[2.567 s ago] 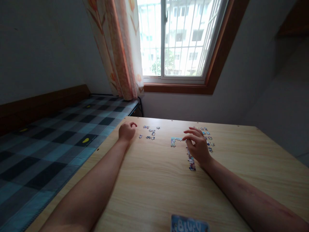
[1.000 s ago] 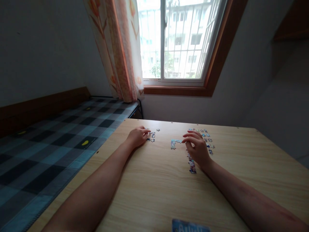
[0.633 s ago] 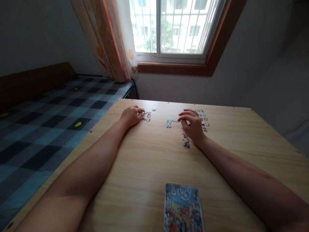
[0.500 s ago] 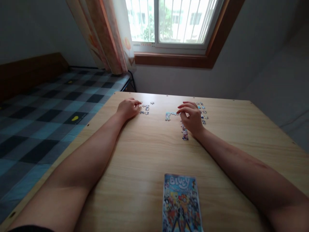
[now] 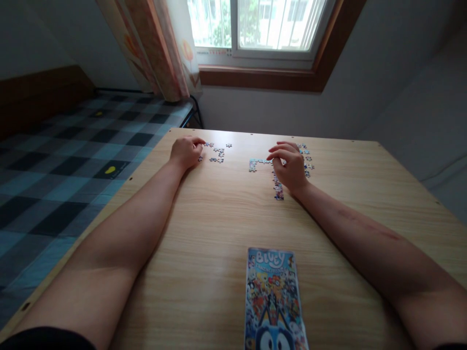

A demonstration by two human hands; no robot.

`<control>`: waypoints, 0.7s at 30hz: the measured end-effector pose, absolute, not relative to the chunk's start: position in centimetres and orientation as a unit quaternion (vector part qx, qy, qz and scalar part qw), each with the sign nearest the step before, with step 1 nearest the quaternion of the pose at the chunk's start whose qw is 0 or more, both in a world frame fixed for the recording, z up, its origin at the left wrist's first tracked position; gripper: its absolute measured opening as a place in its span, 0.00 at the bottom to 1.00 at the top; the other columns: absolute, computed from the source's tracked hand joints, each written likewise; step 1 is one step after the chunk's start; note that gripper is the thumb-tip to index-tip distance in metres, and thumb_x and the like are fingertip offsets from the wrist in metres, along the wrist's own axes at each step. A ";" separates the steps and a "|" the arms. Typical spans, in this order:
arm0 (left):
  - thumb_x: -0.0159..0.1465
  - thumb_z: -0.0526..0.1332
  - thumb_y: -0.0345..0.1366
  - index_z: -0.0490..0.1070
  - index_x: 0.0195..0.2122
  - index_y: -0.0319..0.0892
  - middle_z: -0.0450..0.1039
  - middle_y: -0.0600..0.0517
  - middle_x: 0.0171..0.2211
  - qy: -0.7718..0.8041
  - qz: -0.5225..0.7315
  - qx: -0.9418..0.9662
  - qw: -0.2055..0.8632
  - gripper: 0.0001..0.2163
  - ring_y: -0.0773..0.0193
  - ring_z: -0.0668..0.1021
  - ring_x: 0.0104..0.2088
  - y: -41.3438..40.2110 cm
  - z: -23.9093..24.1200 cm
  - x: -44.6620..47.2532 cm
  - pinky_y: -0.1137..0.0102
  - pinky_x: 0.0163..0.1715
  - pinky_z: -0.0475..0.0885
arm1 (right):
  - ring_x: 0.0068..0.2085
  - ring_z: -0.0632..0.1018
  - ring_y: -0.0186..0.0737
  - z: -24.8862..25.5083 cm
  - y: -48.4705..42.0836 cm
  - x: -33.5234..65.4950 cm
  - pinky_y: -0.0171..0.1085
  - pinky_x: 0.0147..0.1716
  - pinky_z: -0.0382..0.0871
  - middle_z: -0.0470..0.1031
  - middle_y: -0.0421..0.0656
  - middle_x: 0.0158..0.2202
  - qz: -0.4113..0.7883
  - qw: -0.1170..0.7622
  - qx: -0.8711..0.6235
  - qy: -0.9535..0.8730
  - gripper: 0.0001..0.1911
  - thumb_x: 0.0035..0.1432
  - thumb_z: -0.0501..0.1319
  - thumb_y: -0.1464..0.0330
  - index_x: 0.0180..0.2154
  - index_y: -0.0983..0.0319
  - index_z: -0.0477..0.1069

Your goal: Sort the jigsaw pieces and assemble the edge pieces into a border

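My left hand [image 5: 186, 150] rests at the table's far left, fingers bent and a little apart. Its fingertips reach loose jigsaw pieces [image 5: 209, 144], and another small piece lies just under the thumb. A cluster of pieces [image 5: 220, 154] is to its right, with a single piece [image 5: 228, 145] beyond. My right hand [image 5: 288, 163] hovers over or rests on the corner of a joined, angled strip of jigsaw puzzle [image 5: 278, 188], covering part of it. Its fingers are spread, and I make out nothing between them. More loose pieces [image 5: 307, 152] lie behind that hand, partly hidden.
A puzzle box or picture sheet marked "Bluey" [image 5: 272, 291] lies near me on the wooden table [image 5: 204, 233]. A bed with checked bedding [image 5: 65, 170] stands at the left. Behind the table are a curtain [image 5: 156, 53] and a barred window [image 5: 273, 24].
My left hand has shifted left, uncovering several jigsaw pieces by its fingers and thumb. The right hand keeps its place over the strip. The view has tilted slightly downward.
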State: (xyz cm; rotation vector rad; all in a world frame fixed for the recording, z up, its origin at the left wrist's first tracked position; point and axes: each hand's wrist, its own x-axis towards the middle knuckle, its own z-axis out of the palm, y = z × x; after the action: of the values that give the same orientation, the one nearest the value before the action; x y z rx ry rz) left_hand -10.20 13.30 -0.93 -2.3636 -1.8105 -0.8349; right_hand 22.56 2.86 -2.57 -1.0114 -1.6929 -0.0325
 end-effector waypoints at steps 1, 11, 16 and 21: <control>0.60 0.58 0.32 0.83 0.42 0.43 0.82 0.48 0.38 -0.588 -0.282 -0.758 0.023 0.15 0.57 0.79 0.39 13.4 -1.0 -10.3 0.64 0.46 0.72 | 0.50 0.76 0.44 -2.6 2.9 22.6 0.50 0.55 0.69 0.80 0.37 0.35 -0.015 0.553 -0.426 -0.716 0.15 0.56 0.58 0.77 0.25 0.54 0.76; 0.62 0.55 0.32 0.81 0.43 0.39 0.79 0.47 0.38 -0.619 -0.361 -0.698 -0.003 0.16 0.59 0.77 0.40 14.0 -1.5 -11.1 0.64 0.50 0.71 | 0.50 0.76 0.44 -2.6 2.9 22.7 0.51 0.55 0.69 0.80 0.37 0.35 -0.021 0.556 -0.416 -0.719 0.15 0.56 0.58 0.79 0.25 0.54 0.76; 0.60 0.55 0.31 0.82 0.39 0.40 0.80 0.47 0.38 -0.617 -0.359 -0.700 0.023 0.15 0.57 0.79 0.41 14.0 -1.4 -11.5 0.65 0.49 0.72 | 0.49 0.77 0.46 -2.5 2.7 22.3 0.52 0.54 0.71 0.81 0.40 0.34 -0.037 0.557 -0.403 -0.725 0.15 0.56 0.58 0.79 0.26 0.55 0.76; 0.60 0.55 0.31 0.82 0.39 0.42 0.81 0.47 0.40 -0.632 -0.343 -0.694 0.027 0.15 0.56 0.79 0.42 13.9 -1.4 -11.9 0.65 0.50 0.72 | 0.48 0.77 0.47 -2.4 2.6 21.9 0.53 0.53 0.71 0.81 0.41 0.33 -0.056 0.568 -0.388 -0.723 0.15 0.58 0.58 0.78 0.27 0.56 0.76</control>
State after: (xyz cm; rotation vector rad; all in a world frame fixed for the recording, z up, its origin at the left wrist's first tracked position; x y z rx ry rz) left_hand -11.89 13.90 -1.38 -2.1448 -1.9513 -1.0598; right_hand 21.92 2.56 -2.38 -0.9117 -1.6990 -0.1306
